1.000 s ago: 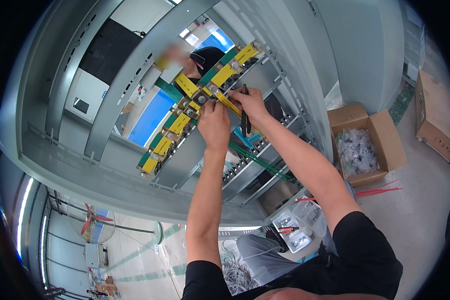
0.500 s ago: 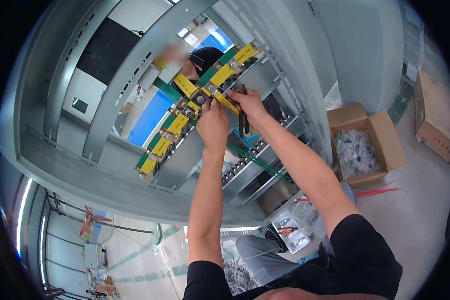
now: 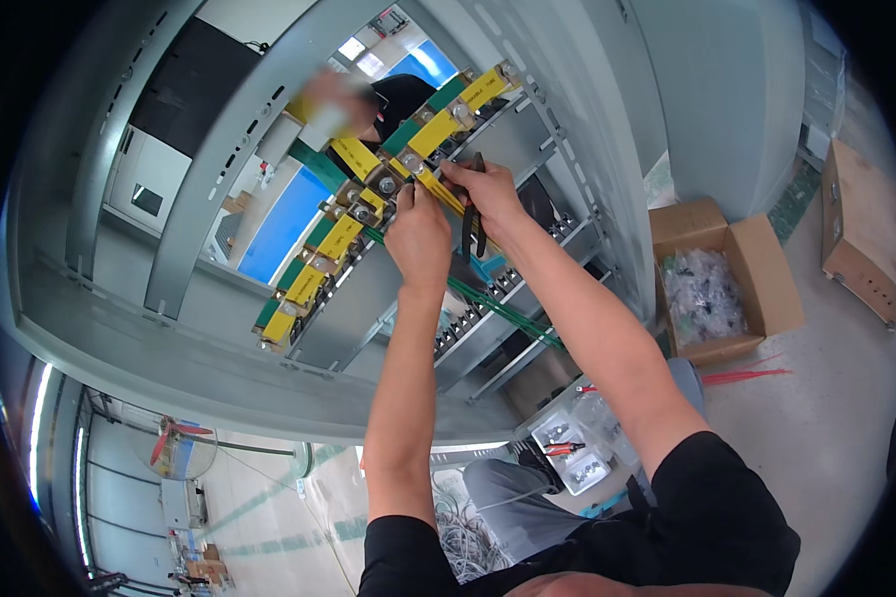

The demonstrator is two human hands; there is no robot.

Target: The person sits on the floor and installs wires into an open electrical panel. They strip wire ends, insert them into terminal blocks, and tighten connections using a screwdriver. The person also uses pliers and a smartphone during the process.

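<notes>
Bolt at upper centre, nearest the left hand

We find the bolt just to the upper left of the left hand's fingertips, so that hand is nearer than the right hand. A yellow strip lies between the two hands, its long axis slanting from upper left to lower right. It crosses the yellow-and-green busbars, which climb from the left of the frame towards the top centre.

We see the left fingers curled close together at the joint; whether they pinch anything, we cannot tell. The right hand is closed on a black tool that hangs nearly upright, its lower end slightly left, while thumb and forefinger reach towards the busbars.

Compared with half a second ago, we see busbars, hands and tool all a little higher and further left in the frame. The tool leans slightly more, and the fingertips keep to the same joint.
</notes>
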